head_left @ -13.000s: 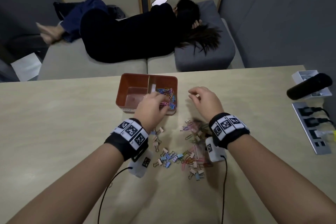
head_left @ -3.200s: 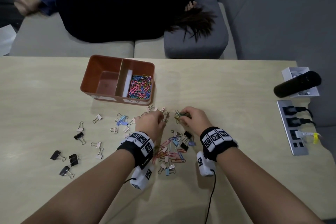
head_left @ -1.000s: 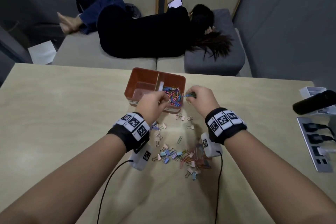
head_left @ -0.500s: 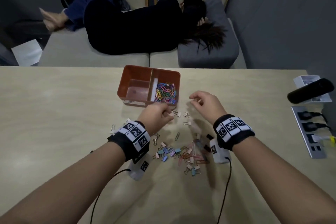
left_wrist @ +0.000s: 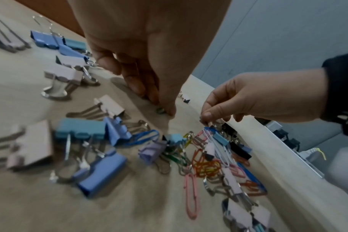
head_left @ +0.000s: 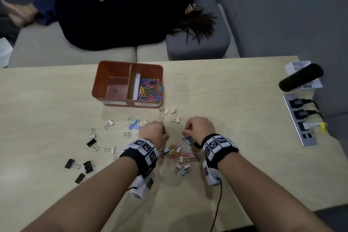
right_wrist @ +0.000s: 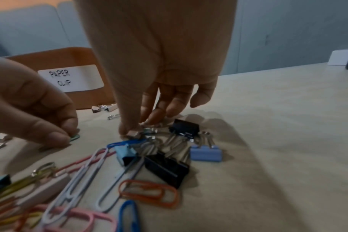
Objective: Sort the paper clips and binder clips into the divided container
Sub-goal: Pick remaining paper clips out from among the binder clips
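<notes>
The orange divided container (head_left: 113,73) stands at the back of the table; its right compartment holds coloured paper clips (head_left: 149,89) and its left one shows only a bare floor. A mixed pile of paper clips and binder clips (head_left: 180,154) lies between my wrists. My left hand (head_left: 165,133) is down at the pile's far edge, pinching a green paper clip (left_wrist: 160,110) against the table. Close beside it, my right hand (right_wrist: 132,132) pinches a small beige binder clip (right_wrist: 134,133) at the top of the pile, next to a black binder clip (right_wrist: 184,126).
Loose binder clips, black (head_left: 88,165), pink and blue (head_left: 134,124), are scattered on the table left of the pile and in front of the container. A power strip (head_left: 299,118) and a black cylinder on a white tray (head_left: 301,77) sit at the right edge. A person lies on the sofa behind.
Both hands have come back from beside the container to the pile. Each now pinches a clip there, the left a green paper clip, the right a beige binder clip.
</notes>
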{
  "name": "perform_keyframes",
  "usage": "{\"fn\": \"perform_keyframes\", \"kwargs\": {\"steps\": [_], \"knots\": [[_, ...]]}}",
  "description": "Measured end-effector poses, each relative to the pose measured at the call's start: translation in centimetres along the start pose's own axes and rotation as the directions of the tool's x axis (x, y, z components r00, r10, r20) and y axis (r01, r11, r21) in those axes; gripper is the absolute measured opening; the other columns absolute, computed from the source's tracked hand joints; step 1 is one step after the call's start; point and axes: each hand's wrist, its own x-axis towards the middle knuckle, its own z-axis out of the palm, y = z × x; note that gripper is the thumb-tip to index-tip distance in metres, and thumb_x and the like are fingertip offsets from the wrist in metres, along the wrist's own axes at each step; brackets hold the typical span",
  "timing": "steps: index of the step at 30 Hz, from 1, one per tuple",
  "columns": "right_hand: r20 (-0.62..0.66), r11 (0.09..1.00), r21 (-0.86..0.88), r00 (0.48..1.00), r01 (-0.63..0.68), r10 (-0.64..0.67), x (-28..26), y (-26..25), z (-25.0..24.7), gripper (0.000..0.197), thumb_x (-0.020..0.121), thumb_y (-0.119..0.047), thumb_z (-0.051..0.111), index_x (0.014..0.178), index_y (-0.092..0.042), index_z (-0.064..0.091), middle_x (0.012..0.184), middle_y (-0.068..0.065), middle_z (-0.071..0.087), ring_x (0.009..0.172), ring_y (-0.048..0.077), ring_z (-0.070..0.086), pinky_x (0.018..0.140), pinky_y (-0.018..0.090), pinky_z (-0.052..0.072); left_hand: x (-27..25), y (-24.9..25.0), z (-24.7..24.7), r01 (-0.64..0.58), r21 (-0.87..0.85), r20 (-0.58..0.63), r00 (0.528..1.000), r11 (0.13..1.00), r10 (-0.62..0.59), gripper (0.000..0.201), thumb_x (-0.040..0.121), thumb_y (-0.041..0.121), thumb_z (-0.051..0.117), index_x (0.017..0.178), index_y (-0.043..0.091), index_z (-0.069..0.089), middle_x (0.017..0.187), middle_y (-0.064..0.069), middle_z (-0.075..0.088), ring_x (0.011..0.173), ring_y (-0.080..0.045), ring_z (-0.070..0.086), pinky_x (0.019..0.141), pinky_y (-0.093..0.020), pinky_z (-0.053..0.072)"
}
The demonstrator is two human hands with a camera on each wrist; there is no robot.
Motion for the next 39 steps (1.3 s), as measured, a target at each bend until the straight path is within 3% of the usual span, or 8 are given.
{"fn": "perform_keyframes", "kwargs": {"steps": [8,13,16,20,24,33,36,39], "knots": [[0.147,0.997,-0.068,0.989,0.020,-0.009,1.4,-0.7,-0.4,0.013,0.080,-0.019,0.061,0.073,-0.020,0.073,0.084,-0.006,0.072,0.086,0.021,0.064,0.086,0.033,0.049,0.3,0.1,0.2,-0.046,0.003,0.050,0.998,0.999,0.045,0.015,0.088,0.035,0.056,0.093,0.022,0.063,0.103,0.001,0.057,0.097,-0.021,0.056,0.090,-0.038,0.046],[0.067,0.964,0.256,0.993,0.073,-0.093,0.4,1.1,-0.9,0.008,0.088,-0.021,0.061,0.080,-0.024,0.061,0.078,-0.010,0.066,0.078,0.012,0.062,0.076,0.029,0.049,-0.6,-0.1,0.0,-0.120,-0.103,0.058,0.990,0.987,0.127,0.008,0.086,0.033,0.058,0.088,0.026,0.060,0.095,0.007,0.068,0.091,-0.017,0.062,0.087,-0.034,0.048],[0.135,0.933,0.346,0.978,0.102,-0.157,-0.3,1.4,-0.6,0.007,0.084,-0.013,0.066,0.087,-0.020,0.064,0.082,-0.003,0.067,0.080,0.016,0.065,0.080,0.032,0.054,-1.3,0.8,0.7,-0.143,-0.101,0.048,0.988,0.985,0.148,0.013,0.086,0.039,0.059,0.094,0.028,0.060,0.097,0.007,0.069,0.093,-0.017,0.062,0.089,-0.034,0.047],[0.183,0.971,0.147,0.959,0.189,-0.215,-1.1,1.2,-0.2,0.019,0.086,-0.012,0.061,0.102,-0.020,0.066,0.105,0.002,0.071,0.099,0.022,0.064,0.093,0.035,0.050,-1.6,2.1,2.2,-0.106,-0.063,0.034,0.994,0.992,0.108,0.019,0.085,0.041,0.057,0.099,0.028,0.059,0.099,0.005,0.069,0.098,-0.020,0.062,0.090,-0.035,0.044],[0.132,0.954,-0.123,0.957,0.273,-0.257,-1.1,1.1,-0.3,0.021,0.088,-0.021,0.056,0.102,-0.029,0.069,0.109,-0.004,0.070,0.106,0.022,0.060,0.099,0.035,0.040,-1.4,3.5,3.0,-0.014,-0.065,0.029,0.999,0.998,0.016,0.022,0.082,0.042,0.060,0.096,0.025,0.058,0.097,0.002,0.069,0.098,-0.023,0.061,0.089,-0.035,0.039],[0.134,0.937,-0.219,0.960,0.272,-0.247,-0.6,1.2,0.1,0.014,0.089,-0.029,0.057,0.095,-0.029,0.069,0.105,-0.005,0.067,0.103,0.022,0.061,0.093,0.038,0.036,-1.0,4.8,2.9,0.082,-0.033,0.012,0.997,0.996,-0.081,0.014,0.084,0.038,0.056,0.090,0.027,0.063,0.099,0.004,0.067,0.103,-0.023,0.056,0.088,-0.037,0.039],[0.142,0.925,-0.235,0.952,0.299,-0.271,-0.5,1.3,-0.2,0.016,0.090,-0.026,0.053,0.095,-0.028,0.068,0.104,-0.003,0.066,0.101,0.023,0.060,0.094,0.040,0.034,-0.9,5.0,2.7,0.050,0.027,0.032,0.998,0.998,-0.051,0.017,0.087,0.036,0.053,0.092,0.024,0.065,0.102,0.002,0.065,0.106,-0.023,0.052,0.086,-0.038,0.041],[0.126,0.958,-0.126,0.962,0.257,-0.242,-0.7,2.3,-0.8,0.015,0.089,-0.023,0.052,0.092,-0.026,0.066,0.099,-0.005,0.070,0.098,0.021,0.061,0.096,0.038,0.034,-0.9,5.0,2.5,-0.002,0.091,0.029,1.000,0.996,0.000,0.022,0.090,0.034,0.049,0.095,0.020,0.064,0.107,-0.001,0.061,0.106,-0.024,0.050,0.087,-0.039,0.043]]}}
